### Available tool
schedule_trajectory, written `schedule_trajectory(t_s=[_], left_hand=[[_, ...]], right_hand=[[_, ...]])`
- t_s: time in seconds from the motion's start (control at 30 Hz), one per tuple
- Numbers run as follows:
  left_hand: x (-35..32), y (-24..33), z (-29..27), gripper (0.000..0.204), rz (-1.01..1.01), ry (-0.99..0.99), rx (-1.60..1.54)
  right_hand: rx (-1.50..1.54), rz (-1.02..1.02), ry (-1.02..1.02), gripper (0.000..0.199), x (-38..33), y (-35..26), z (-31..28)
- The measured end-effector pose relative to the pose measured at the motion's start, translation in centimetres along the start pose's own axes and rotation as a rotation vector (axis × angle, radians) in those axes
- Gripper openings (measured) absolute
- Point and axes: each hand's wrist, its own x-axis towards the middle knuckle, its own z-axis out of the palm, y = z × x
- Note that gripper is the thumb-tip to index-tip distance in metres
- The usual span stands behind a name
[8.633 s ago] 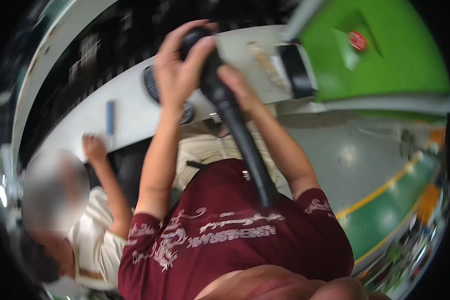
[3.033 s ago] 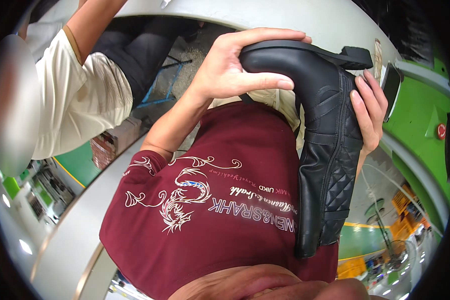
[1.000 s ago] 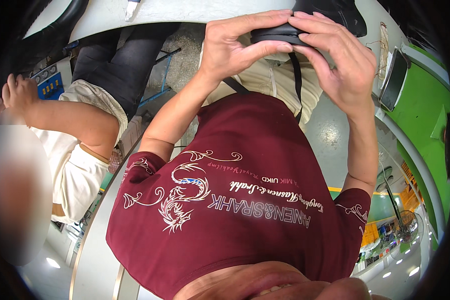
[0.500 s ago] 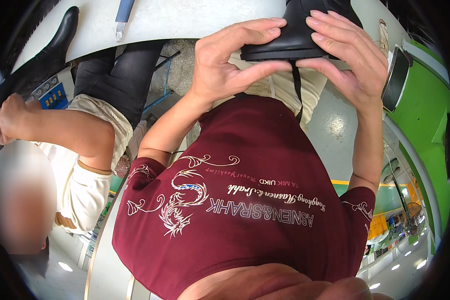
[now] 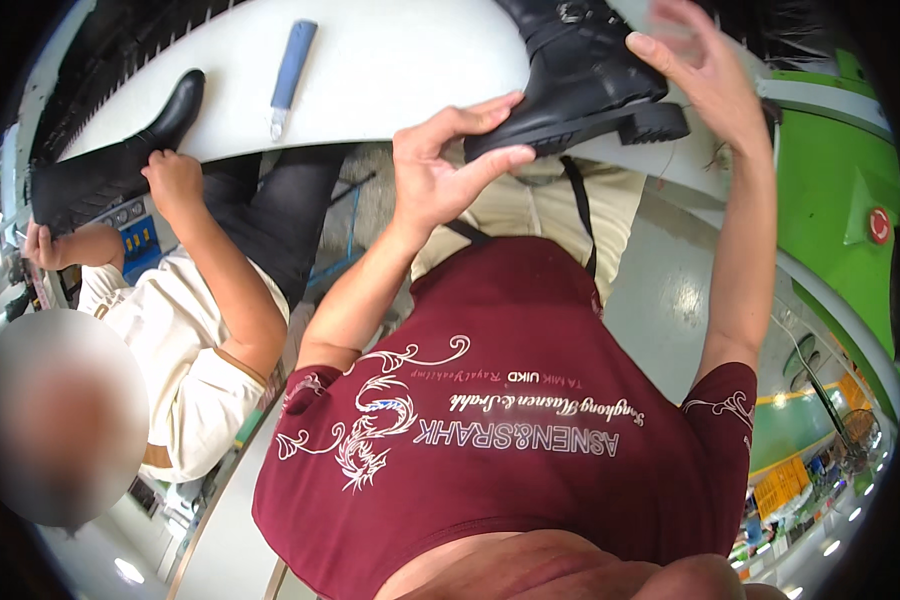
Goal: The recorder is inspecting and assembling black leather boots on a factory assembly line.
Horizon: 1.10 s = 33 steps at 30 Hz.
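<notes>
Left hand is clamped on a black buckled boot's toe. Right hand is spread, unloaded, beside its ankle.

White table, glossy grey floor, yellow-edged green floor strip

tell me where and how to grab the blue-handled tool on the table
The blue-handled tool is probably best taken mid-handle, from above, grip across it: it lies on the white table, its long straight handle uncovered and its narrow tip pointing toward the near edge.
</notes>
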Motion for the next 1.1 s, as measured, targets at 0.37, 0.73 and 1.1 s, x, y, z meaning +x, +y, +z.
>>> schedule_trajectory(t_s=[0.37, 0.73, 1.1], left_hand=[[1.6, 11.1, -0.1, 0.05, 0.389, -0.092, 0.46], [9.3, 20.9, 0.9, 0.08, 0.828, -0.243, 1.203], [10.1, 17.8, -1.7, 0.057, 0.593, -0.167, 1.175]], right_hand=[[0.325, -0.386, 0.216, 0.093, -7.5, -6.0, 0.0], [-0.272, -0.81, 0.315, 0.088, -10.4, -11.0, -1.6], [0.693, -0.661, 0.424, 0.078, -4.4, -1.7, 5.7]])
